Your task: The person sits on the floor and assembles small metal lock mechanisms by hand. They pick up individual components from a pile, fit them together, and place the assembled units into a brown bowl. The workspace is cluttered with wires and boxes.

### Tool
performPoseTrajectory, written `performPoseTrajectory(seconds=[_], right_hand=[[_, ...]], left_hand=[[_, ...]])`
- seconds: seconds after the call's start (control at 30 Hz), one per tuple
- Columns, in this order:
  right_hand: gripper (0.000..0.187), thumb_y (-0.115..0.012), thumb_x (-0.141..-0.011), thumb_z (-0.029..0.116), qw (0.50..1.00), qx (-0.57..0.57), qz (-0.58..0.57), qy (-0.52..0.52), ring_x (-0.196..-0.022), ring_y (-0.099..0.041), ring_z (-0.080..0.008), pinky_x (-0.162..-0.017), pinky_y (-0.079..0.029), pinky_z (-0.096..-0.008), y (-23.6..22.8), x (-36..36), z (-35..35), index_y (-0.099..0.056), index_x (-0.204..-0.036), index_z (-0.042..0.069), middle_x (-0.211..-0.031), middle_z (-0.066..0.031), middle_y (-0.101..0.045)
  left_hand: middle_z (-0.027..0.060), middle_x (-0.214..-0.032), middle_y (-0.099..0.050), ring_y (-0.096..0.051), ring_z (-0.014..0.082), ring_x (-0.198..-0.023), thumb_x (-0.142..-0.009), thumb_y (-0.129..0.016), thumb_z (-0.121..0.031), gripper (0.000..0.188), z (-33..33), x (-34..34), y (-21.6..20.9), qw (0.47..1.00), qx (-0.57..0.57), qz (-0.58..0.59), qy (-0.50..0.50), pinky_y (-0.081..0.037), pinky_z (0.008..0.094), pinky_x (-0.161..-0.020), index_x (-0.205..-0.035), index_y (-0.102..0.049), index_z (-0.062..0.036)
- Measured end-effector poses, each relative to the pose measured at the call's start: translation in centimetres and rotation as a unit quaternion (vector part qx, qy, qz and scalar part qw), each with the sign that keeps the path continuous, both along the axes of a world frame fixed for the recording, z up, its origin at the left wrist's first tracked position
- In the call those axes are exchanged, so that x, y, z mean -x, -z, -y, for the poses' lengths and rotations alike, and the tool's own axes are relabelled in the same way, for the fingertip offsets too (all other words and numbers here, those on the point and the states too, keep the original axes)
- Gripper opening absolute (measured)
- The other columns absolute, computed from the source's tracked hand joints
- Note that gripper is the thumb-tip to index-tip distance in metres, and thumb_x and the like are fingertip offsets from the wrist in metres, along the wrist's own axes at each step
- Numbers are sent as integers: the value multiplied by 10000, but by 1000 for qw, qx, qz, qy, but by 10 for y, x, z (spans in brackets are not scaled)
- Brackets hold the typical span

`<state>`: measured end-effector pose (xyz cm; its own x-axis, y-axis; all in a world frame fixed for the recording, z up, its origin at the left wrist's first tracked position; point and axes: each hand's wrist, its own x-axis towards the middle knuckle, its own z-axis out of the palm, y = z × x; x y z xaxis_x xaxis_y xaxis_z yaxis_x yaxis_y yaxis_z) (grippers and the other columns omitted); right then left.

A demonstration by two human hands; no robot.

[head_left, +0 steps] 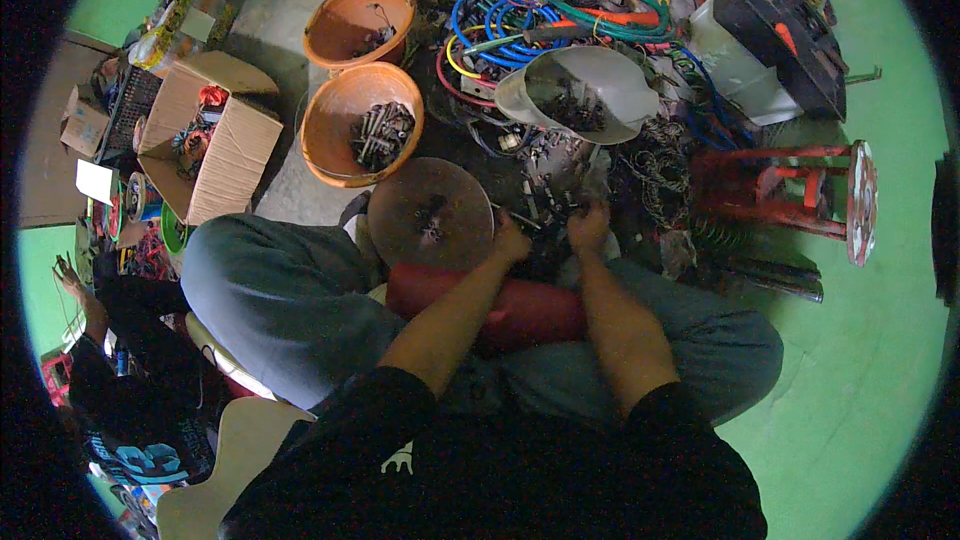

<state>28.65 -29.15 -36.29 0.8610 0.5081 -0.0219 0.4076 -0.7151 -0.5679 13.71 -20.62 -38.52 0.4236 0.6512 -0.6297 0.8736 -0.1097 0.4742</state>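
My left hand (512, 239) is closed beside the right edge of a round dark pan (430, 212), where a little heap of small dark metal pieces (432, 222) lies. A thin, pale, rod-like piece (522, 221) shows at its fingers; its kind is too small to tell. A short way to the right, my right hand (590, 228) has its fingers curled down at the near edge of a loose pile of small metal parts (545, 185). Whatever those fingers hold is hidden. Under my forearms a dark red rounded thing (540, 312) lies across my lap.
Two orange bowls (318, 130) stand at the far left, one with bolt-like metal pieces. Beyond the pile sits a grey scoop-shaped container (520, 90) near coiled hoses (500, 25). A red stool (785, 180) lies on its side at right. A person's arm (88, 310) shows at left.
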Motion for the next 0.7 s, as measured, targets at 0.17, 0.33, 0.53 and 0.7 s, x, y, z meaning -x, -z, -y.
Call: performPoseTrajectory(seconds=[0.17,0.33,0.53,0.7], right_hand=[[428,-580,-788,77,997,-52,40,-38,-1248,-471,-442,-1073,-380,-498,4,6,-15,-618,-1209,10,-1305,-244,-552],[427,-574,-827,78,994,-35,66,-81,-1309,-407,-449,-1113,-340,-502,4,5,-20,-604,-1248,11,-1360,-264,-505],[387,-570,-874,118,993,-5,55,-104,-1345,-364,-463,-1125,-327,-499,-6,11,-29,-597,-1230,-29,-1367,-281,-494],[388,-553,-914,187,983,99,-72,-134,-1335,-401,-432,-1114,-343,-491,-15,10,-53,-586,-1233,-32,-1388,-266,-487]], left_hand=[[210,-1306,-571,-592,426,-1137,-878,-554,-325,499,-6,9,95,934,329,-12,-137,-523,548,-877,-1262,-585,-9],[158,-1251,-594,-615,316,-1063,-923,-493,-323,453,3,-5,76,670,521,218,-481,-509,517,-871,-1253,-604,-33],[182,-1244,-597,-598,338,-1066,-979,-417,-375,493,12,-27,60,733,314,155,-584,-477,470,-933,-1246,-606,-6],[257,-1333,-557,-551,413,-1193,-996,-374,-468,618,12,-38,59,848,179,10,-500,-433,460,-1006,-1273,-581,44]])
